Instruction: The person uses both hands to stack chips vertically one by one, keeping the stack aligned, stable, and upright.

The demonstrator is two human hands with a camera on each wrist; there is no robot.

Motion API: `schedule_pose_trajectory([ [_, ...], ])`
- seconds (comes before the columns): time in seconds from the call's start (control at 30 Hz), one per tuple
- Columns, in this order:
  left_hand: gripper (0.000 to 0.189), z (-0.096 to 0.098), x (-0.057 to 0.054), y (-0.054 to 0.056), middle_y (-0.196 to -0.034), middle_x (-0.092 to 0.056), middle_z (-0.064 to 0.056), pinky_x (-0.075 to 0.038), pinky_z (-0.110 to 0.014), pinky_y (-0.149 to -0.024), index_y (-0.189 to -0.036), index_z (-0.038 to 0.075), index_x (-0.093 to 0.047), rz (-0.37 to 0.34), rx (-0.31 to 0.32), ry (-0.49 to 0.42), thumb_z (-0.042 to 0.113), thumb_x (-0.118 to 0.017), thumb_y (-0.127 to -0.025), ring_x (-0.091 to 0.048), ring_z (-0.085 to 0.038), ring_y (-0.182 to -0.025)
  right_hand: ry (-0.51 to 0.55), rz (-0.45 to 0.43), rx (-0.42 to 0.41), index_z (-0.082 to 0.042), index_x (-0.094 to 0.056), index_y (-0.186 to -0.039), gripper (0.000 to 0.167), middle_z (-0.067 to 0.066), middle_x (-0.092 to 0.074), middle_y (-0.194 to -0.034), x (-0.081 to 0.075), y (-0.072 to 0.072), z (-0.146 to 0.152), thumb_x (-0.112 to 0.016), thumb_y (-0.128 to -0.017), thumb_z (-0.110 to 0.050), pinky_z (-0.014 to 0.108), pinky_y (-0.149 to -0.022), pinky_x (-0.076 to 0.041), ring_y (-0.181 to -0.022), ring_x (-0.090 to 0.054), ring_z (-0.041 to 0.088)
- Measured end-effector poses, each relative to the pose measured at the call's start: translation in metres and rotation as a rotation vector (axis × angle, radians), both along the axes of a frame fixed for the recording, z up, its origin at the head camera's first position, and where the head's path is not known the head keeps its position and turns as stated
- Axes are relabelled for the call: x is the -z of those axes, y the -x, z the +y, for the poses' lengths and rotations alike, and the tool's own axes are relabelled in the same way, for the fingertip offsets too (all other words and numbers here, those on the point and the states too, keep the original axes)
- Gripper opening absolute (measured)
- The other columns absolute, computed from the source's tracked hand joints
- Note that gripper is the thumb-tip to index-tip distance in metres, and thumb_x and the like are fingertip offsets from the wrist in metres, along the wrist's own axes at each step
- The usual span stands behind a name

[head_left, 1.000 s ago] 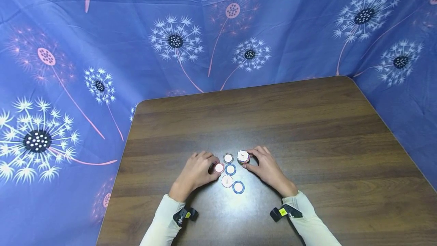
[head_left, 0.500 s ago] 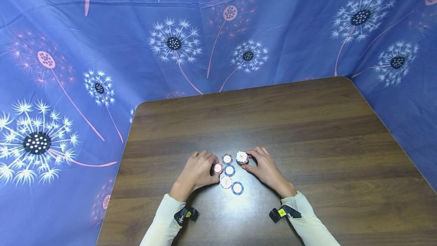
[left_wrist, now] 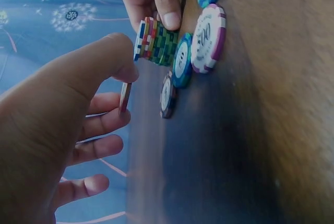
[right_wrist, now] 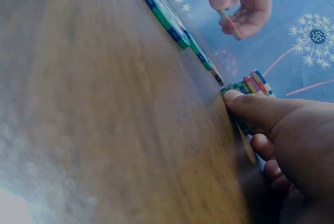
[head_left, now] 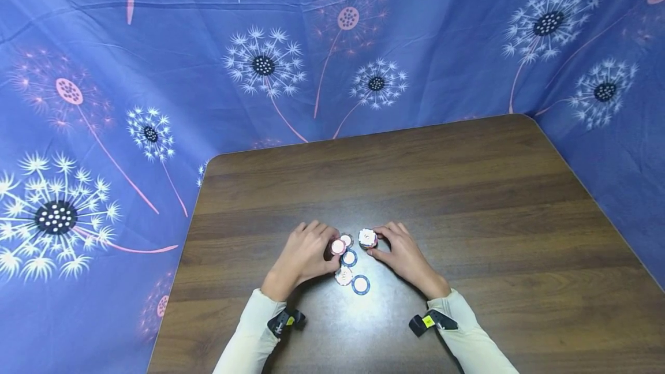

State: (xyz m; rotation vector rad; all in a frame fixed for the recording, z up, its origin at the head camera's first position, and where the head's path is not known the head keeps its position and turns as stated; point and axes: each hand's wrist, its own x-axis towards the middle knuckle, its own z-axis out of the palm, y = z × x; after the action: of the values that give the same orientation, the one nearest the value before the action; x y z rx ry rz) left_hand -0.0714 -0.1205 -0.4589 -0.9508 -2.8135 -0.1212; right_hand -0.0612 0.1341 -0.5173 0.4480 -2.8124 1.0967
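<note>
My left hand point(head_left: 306, 251) pinches a red poker chip point(head_left: 338, 247) between thumb and fingers, held edge-on above the table in the left wrist view. My right hand point(head_left: 407, 255) grips a stack of poker chips point(head_left: 368, 238) standing on the table, thumb against its lower side. Green edges make up the stack's lower part, with red, yellow and other colours higher up. Between the hands lie a dark-edged chip point(left_wrist: 167, 96), a blue chip point(head_left: 349, 258), a purple-and-white chip point(left_wrist: 207, 40) and, nearest the person, another blue chip point(head_left: 361, 285).
The brown wooden table point(head_left: 467, 189) reaches back to a blue curtain point(head_left: 441, 27) printed with dandelions. A small camera is strapped to each wrist.
My left hand has lifted the red chip and moved it right and away from me, partly over the dark and blue chips. My right hand stays at the stack.
</note>
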Motion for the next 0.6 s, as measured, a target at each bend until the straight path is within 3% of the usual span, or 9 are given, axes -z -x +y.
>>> schedule_pose_trajectory([
  [0.33,0.043,0.021,-0.002,0.011,-0.102,-0.066,0.01,-0.046,-0.032,-0.077,-0.11,0.026,-0.065,0.039,0.034,-0.028,0.05,-0.06,-0.074,-0.058,-0.012,-0.095,-0.004,0.036,-0.015,-0.011,-0.069,-0.113,0.049,-0.001,-0.064,-0.102,0.001,0.002,0.002,-0.083,-0.073,-0.035,0.036,-0.082,-0.043,-0.095,-0.053,0.016],
  [0.6,0.045,0.048,0.001,0.018,-0.11,-0.064,0.01,-0.048,-0.036,-0.083,-0.115,0.026,-0.064,-0.011,0.066,0.003,0.049,-0.059,-0.077,-0.056,-0.011,-0.1,-0.012,0.011,-0.012,-0.012,-0.069,-0.113,0.047,0.0,-0.063,-0.101,0.001,0.0,0.001,-0.083,-0.074,-0.034,0.035,-0.082,-0.043,-0.093,-0.051,0.016],
])
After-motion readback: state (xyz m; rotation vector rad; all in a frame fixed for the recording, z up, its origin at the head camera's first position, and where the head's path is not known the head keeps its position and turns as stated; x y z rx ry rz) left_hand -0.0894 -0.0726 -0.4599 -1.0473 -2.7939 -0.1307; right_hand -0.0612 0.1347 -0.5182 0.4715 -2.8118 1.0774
